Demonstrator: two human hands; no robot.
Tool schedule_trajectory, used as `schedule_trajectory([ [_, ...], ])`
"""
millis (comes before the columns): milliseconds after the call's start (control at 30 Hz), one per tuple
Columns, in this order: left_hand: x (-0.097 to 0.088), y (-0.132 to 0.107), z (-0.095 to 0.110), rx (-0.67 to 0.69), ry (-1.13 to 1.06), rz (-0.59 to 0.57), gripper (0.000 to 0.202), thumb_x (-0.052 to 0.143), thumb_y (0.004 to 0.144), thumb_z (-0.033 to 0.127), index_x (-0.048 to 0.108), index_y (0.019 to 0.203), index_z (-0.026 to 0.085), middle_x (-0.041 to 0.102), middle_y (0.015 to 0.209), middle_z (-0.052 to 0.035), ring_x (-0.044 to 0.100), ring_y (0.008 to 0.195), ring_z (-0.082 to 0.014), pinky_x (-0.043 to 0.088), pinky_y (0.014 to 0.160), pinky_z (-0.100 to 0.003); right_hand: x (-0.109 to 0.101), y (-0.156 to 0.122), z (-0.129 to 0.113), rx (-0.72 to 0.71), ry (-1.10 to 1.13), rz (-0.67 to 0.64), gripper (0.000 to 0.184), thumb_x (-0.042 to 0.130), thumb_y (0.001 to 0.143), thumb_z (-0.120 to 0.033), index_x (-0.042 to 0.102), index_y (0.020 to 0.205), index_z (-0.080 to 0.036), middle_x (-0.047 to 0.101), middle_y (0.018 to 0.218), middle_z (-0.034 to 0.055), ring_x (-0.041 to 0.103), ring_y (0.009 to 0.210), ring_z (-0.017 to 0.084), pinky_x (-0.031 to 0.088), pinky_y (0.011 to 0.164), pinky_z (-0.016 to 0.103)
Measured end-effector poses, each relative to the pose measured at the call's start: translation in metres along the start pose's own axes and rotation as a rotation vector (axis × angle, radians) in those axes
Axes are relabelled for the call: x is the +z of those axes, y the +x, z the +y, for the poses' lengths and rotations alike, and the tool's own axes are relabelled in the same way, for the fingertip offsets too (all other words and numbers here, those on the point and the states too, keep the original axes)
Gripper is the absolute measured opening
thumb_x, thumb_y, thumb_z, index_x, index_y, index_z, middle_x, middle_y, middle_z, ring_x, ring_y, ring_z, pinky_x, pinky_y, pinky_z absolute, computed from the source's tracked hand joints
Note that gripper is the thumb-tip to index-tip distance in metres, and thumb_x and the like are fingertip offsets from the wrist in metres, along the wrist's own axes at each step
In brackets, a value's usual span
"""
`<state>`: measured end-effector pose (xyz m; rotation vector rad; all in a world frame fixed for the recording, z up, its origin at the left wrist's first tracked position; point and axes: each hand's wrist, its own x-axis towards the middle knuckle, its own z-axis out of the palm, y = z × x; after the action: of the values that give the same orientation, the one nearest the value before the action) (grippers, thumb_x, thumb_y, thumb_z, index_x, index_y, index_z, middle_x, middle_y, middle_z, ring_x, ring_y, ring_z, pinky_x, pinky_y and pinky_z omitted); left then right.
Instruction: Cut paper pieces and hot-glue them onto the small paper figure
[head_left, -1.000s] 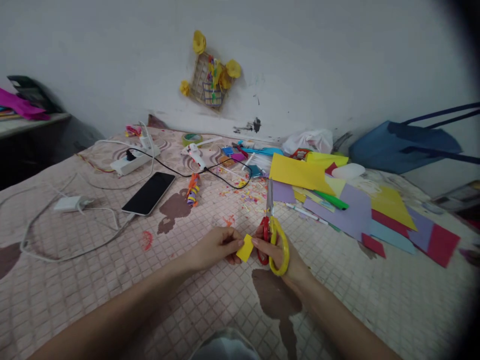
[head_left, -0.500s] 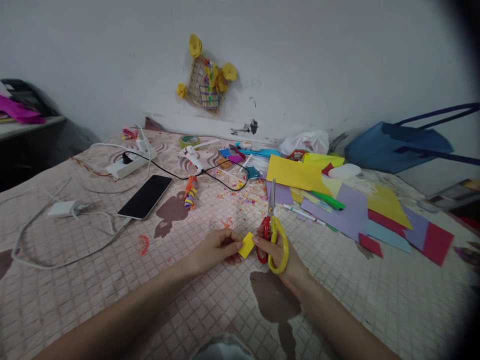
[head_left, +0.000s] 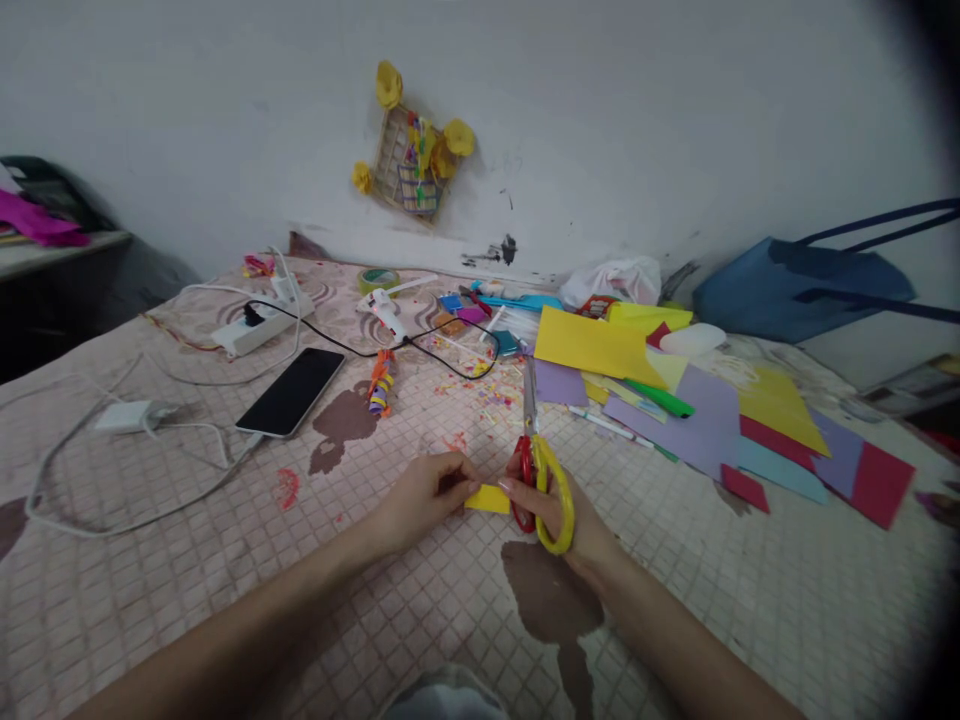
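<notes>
**One pair of scissors (head_left: 538,446), one small yellow paper piece (head_left: 487,498), both in hand!**

And here we are, two hands at work over one tablecloth (head_left: 420,620)! Just left of the scissors, the left hand (head_left: 427,500) is nearly closed, thumb and fingers pinching one end of the small yellow paper piece. At the handles, the right hand (head_left: 587,528) does double duty: curled around the two loops, one red, one yellow, with thumb and fingertips at the paper's other end. The paper lies just left of those loops, and the blades point away from the person.

Out to the left of the scissors: one striped paper craft (head_left: 380,390), then one smartphone (head_left: 292,393), dark-screened, and well beyond it one white charger (head_left: 125,416). Farther back on that side, one hot-glue gun (head_left: 384,312), one tape roll (head_left: 364,284) and one white power strip (head_left: 251,332).

Swing right of the scissors! One large yellow sheet (head_left: 592,345) lies over purple paper, one white pen (head_left: 611,427) rests near it, one small red card (head_left: 745,488) sits farther right, and one blue tote bag (head_left: 802,295) stands well behind them.
</notes>
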<state>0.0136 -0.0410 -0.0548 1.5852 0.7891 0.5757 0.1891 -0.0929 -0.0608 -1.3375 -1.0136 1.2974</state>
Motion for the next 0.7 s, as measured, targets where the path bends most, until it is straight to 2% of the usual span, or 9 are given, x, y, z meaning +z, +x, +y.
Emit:
schedule_trajectory([
  [100, -0.001, 0.000, 0.002, 0.011, 0.048, -0.003, 0.019, 0.053, 0.080, 0.030, 0.057, 0.073, 0.013, 0.051, 0.060, 0.0011, 0.046, 0.055, -0.0095, 0.035, 0.052, -0.021, 0.001, -0.001, -0.004, 0.017, -0.050, 0.016, 0.037, 0.073, 0.060, -0.033, 0.050, 0.084, -0.018, 0.053, 0.060, -0.0071, 0.046, 0.042, 0.006, 0.036, 0.039, 0.019],
  [200, -0.003, 0.001, 0.005, 0.030, -0.014, 0.077, 0.023, 0.052, 0.081, 0.035, 0.056, 0.073, 0.014, 0.049, 0.060, 0.0019, 0.045, 0.054, -0.0090, 0.036, 0.051, -0.021, 0.002, -0.003, -0.008, 0.051, -0.073, 0.041, 0.036, 0.072, 0.060, -0.032, 0.049, 0.085, -0.018, 0.053, 0.059, -0.0073, 0.043, 0.039, 0.006, 0.034, 0.037, 0.019],
  [267, -0.002, 0.002, 0.006, 0.000, -0.134, 0.113, 0.028, 0.052, 0.081, 0.041, 0.055, 0.077, 0.014, 0.052, 0.063, 0.0015, 0.047, 0.054, -0.0092, 0.038, 0.052, -0.022, 0.003, -0.003, -0.007, 0.038, -0.036, 0.095, 0.037, 0.072, 0.061, -0.032, 0.048, 0.086, -0.018, 0.054, 0.061, -0.0066, 0.043, 0.040, 0.006, 0.034, 0.037, 0.018],
  [333, 0.002, 0.002, 0.006, -0.089, -0.283, 0.085, 0.032, 0.055, 0.078, 0.046, 0.055, 0.083, 0.014, 0.057, 0.069, -0.0004, 0.052, 0.058, -0.0104, 0.042, 0.056, -0.023, 0.003, -0.002, -0.003, -0.023, 0.035, 0.149, 0.038, 0.072, 0.062, -0.033, 0.048, 0.087, -0.019, 0.054, 0.062, -0.0066, 0.044, 0.042, 0.006, 0.035, 0.039, 0.019],
  [400, 0.008, 0.001, 0.003, -0.179, -0.413, 0.025, 0.035, 0.063, 0.073, 0.046, 0.055, 0.085, 0.014, 0.061, 0.070, -0.0016, 0.055, 0.061, -0.0109, 0.044, 0.058, -0.024, 0.003, -0.002, 0.002, -0.078, 0.084, 0.165, 0.036, 0.072, 0.064, -0.034, 0.048, 0.087, -0.020, 0.052, 0.062, -0.0070, 0.045, 0.044, 0.006, 0.036, 0.041, 0.019],
  [467, 0.013, 0.001, 0.000, -0.214, -0.523, 0.028, 0.033, 0.071, 0.067, 0.041, 0.055, 0.079, 0.014, 0.061, 0.067, -0.0008, 0.054, 0.058, -0.0091, 0.043, 0.057, -0.022, 0.004, -0.002, 0.005, -0.097, 0.091, 0.153, 0.036, 0.072, 0.066, -0.035, 0.048, 0.087, -0.020, 0.052, 0.063, -0.0068, 0.046, 0.045, 0.007, 0.036, 0.041, 0.019],
  [567, 0.012, 0.001, -0.001, -0.233, -0.646, 0.132, 0.028, 0.073, 0.066, 0.034, 0.055, 0.073, 0.013, 0.061, 0.064, 0.0000, 0.055, 0.056, -0.0076, 0.042, 0.055, -0.019, 0.007, -0.006, 0.002, -0.110, 0.137, 0.076, 0.036, 0.071, 0.069, -0.040, 0.047, 0.088, -0.021, 0.047, 0.059, -0.0079, 0.041, 0.040, 0.006, 0.032, 0.038, 0.018],
  [633, 0.004, 0.002, 0.001, -0.242, -0.690, 0.190, 0.024, 0.072, 0.068, 0.029, 0.056, 0.074, 0.013, 0.063, 0.066, -0.0012, 0.057, 0.060, -0.0083, 0.044, 0.057, -0.019, 0.010, -0.011, -0.004, -0.112, 0.252, -0.059, 0.036, 0.064, 0.073, -0.050, 0.046, 0.085, -0.021, 0.043, 0.057, -0.0081, 0.035, 0.038, 0.005, 0.030, 0.038, 0.018],
  [700, -0.006, 0.004, 0.005, -0.236, -0.724, 0.199, 0.019, 0.070, 0.070, 0.025, 0.057, 0.074, 0.012, 0.065, 0.069, -0.0030, 0.059, 0.062, -0.0090, 0.046, 0.058, -0.019, 0.012, -0.018, -0.010, -0.079, 0.378, -0.222, 0.044, 0.050, 0.076, -0.064, 0.046, 0.082, -0.020, 0.043, 0.059, -0.0063, 0.034, 0.039, 0.005, 0.030, 0.040, 0.020],
])
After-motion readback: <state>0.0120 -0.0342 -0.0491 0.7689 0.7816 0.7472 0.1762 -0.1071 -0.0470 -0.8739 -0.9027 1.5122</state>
